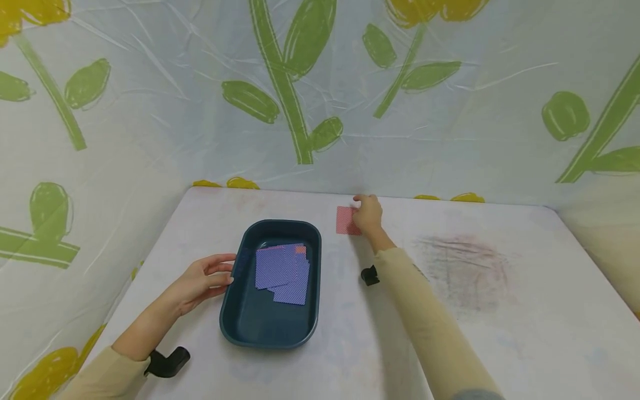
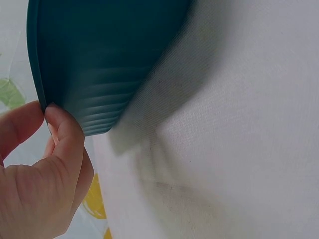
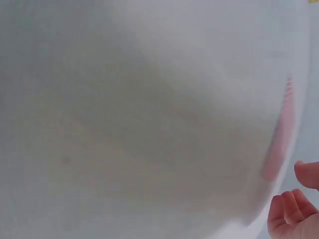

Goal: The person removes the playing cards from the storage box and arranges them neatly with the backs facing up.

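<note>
Cream-coloured long fabric sleeves (image 1: pixel 440 333) lie nearest the head camera, covering both of the person's forearms; beside each wrist juts a small black curved piece (image 1: pixel 170 362). At the left, the bare left hand (image 1: pixel 200 286) has its grip closed on the rim of a dark teal rectangular tray (image 1: pixel 255 325) with rounded corners, pinching it between thumb and fingers at the tray's left side. Inside the tray, blue-purple finely patterned rectangular cards (image 1: pixel 275 269) lie overlapping in a loose pile, toward the tray's far end; a small orange-red corner (image 1: pixel 300 249) shows among them at the upper right.

Beyond the tray and to its right, a red-and-white finely patterned card (image 1: pixel 344 220) lies on the white, cloth-textured tabletop (image 1: pixel 550 311), near its far edge. Over the card's right part is the right hand (image 1: pixel 370 215), its grip loosely bent and holding nothing, with thumb and fingers apart in the right wrist view; whether it touches the card cannot be told.

Farther right, a grey-brown smudged patch (image 1: pixel 465 272) marks the tabletop. Behind and along the left side hangs a creased, pale sheet (image 1: pixel 175 111) printed with green stems, green leaves and yellow flowers.
</note>
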Available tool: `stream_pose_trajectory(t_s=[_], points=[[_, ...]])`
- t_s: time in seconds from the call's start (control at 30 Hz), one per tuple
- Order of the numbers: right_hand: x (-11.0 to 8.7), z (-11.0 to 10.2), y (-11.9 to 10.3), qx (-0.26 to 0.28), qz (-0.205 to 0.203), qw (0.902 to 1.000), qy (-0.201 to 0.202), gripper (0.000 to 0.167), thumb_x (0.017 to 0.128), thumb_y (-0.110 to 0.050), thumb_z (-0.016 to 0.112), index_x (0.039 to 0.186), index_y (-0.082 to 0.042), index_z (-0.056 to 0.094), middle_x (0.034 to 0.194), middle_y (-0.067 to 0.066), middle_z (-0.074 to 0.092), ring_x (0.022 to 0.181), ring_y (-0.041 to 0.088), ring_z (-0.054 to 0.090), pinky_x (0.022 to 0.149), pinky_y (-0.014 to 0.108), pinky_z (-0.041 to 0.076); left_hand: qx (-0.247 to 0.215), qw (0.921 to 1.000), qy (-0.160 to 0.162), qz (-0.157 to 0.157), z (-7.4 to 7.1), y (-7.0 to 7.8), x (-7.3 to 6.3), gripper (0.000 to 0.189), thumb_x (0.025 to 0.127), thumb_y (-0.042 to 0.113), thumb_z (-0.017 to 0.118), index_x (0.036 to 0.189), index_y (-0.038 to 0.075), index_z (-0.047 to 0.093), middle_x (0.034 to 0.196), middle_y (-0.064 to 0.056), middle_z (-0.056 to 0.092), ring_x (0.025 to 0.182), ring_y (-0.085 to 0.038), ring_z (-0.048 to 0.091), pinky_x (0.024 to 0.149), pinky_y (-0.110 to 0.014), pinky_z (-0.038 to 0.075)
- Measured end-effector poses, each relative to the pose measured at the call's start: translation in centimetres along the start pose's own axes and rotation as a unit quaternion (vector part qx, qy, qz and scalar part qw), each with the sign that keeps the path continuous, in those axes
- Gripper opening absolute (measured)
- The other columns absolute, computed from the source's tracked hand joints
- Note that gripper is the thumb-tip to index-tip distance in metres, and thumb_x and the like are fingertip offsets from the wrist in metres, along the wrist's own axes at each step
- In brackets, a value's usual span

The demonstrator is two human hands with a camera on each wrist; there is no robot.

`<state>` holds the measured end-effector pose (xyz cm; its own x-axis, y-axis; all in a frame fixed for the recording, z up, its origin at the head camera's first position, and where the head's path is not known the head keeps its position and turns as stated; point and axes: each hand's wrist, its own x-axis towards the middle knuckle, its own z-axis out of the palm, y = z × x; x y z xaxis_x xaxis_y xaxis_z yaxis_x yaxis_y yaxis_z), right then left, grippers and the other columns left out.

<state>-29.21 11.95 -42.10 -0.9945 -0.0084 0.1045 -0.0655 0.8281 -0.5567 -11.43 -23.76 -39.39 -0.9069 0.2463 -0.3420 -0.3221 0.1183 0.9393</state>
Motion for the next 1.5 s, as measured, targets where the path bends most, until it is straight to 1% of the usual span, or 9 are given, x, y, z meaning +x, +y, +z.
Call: stream_pose_trajectory(t_s=[0.1,0.23,0.4,0.5,0.6,0.73,1.0,1.23,1.5], points=[[-0.3,-0.9,-0.6,0.034,0.009,0.9993,-0.014,0.042,0.080,0.006,0.052,0.121,0.003,0.057,0.113,0.027,0.054,0.103,0.038,0.052,0.082,0.045,0.043,0.000,1.0000,0.001,0.000,0.1,0.0,0.0,0.061,0.087,0.002,0.060,0.140,-0.005,0.032,0.117,-0.018,0.050,0.091,-0.015,0.059,0.080,-0.029,0.050],[-0.7,-1.7,-1.7,0.100,0.031,0.9921,-0.068,0.041,0.083,0.000,0.055,0.124,0.001,0.056,0.115,0.024,0.055,0.101,0.034,0.052,0.079,0.041,0.044,0.004,1.0000,0.002,-0.001,0.1,0.2,0.0,0.060,0.087,0.003,0.060,0.140,-0.005,0.032,0.116,-0.016,0.051,0.091,-0.015,0.059,0.081,-0.029,0.050],[-1.3,-2.3,-4.2,0.214,0.076,0.9653,-0.129,0.042,0.086,-0.007,0.063,0.127,0.000,0.054,0.115,0.022,0.053,0.099,0.032,0.054,0.086,0.040,0.046,0.003,1.0000,0.000,0.001,0.2,0.2,-0.1,0.060,0.087,0.003,0.060,0.140,-0.006,0.031,0.116,-0.017,0.051,0.090,-0.014,0.059,0.080,-0.029,0.050],[-1.7,-2.6,-5.9,0.276,0.097,0.9454,-0.144,0.042,0.085,-0.004,0.065,0.126,0.001,0.054,0.111,0.020,0.053,0.099,0.033,0.055,0.086,0.040,0.047,0.001,1.0000,-0.003,0.003,0.2,0.2,-0.1,0.060,0.087,0.003,0.060,0.140,-0.007,0.031,0.115,-0.017,0.051,0.090,-0.014,0.059,0.080,-0.029,0.050],[-2.0,-2.6,-7.4,0.307,0.099,0.9343,-0.151,0.041,0.083,-0.002,0.067,0.123,0.000,0.056,0.102,0.015,0.053,0.095,0.031,0.055,0.080,0.036,0.049,0.002,1.0000,-0.002,0.002,0.2,0.2,0.0,0.060,0.087,0.002,0.060,0.139,-0.006,0.032,0.113,-0.016,0.052,0.089,-0.014,0.059,0.081,-0.029,0.050],[-2.4,-2.6,-9.1,0.328,0.091,0.9251,-0.168,0.040,0.081,0.000,0.068,0.119,0.001,0.059,0.093,0.010,0.050,0.090,0.030,0.053,0.078,0.032,0.050,0.007,1.0000,0.002,-0.001,0.1,0.1,0.0,0.060,0.087,0.002,0.060,0.139,-0.006,0.032,0.114,-0.017,0.051,0.089,-0.015,0.059,0.081,-0.030,0.050],[-3.5,-1.6,-12.0,0.349,0.062,0.9100,-0.215,0.036,0.079,0.004,0.068,0.114,0.003,0.060,0.086,0.010,0.054,0.095,0.037,0.059,0.082,0.037,0.050,0.009,1.0000,0.000,-0.003,-0.1,0.1,0.0,0.060,0.088,0.003,0.060,0.140,-0.006,0.030,0.116,-0.018,0.051,0.090,-0.015,0.059,0.080,-0.029,0.050],[-4.6,-0.1,-14.1,0.326,0.019,0.9106,-0.253,0.033,0.078,0.005,0.070,0.110,0.005,0.062,0.079,0.007,0.055,0.071,0.018,0.055,0.069,0.029,0.051,0.009,1.0000,-0.002,-0.003,-0.2,0.3,-0.1,0.060,0.088,0.003,0.059,0.140,-0.006,0.031,0.115,-0.017,0.052,0.089,-0.014,0.059,0.081,-0.029,0.050],[-5.3,1.1,-15.6,0.279,0.022,0.9140,-0.294,0.032,0.076,0.006,0.071,0.107,0.003,0.064,0.078,0.004,0.056,0.071,0.015,0.055,0.076,0.039,0.051,-0.001,0.9999,-0.010,0.001,-0.2,0.5,0.0,0.062,0.089,0.003,0.059,0.141,-0.006,0.028,0.116,-0.018,0.051,0.089,-0.013,0.059,0.079,-0.028,0.050]])
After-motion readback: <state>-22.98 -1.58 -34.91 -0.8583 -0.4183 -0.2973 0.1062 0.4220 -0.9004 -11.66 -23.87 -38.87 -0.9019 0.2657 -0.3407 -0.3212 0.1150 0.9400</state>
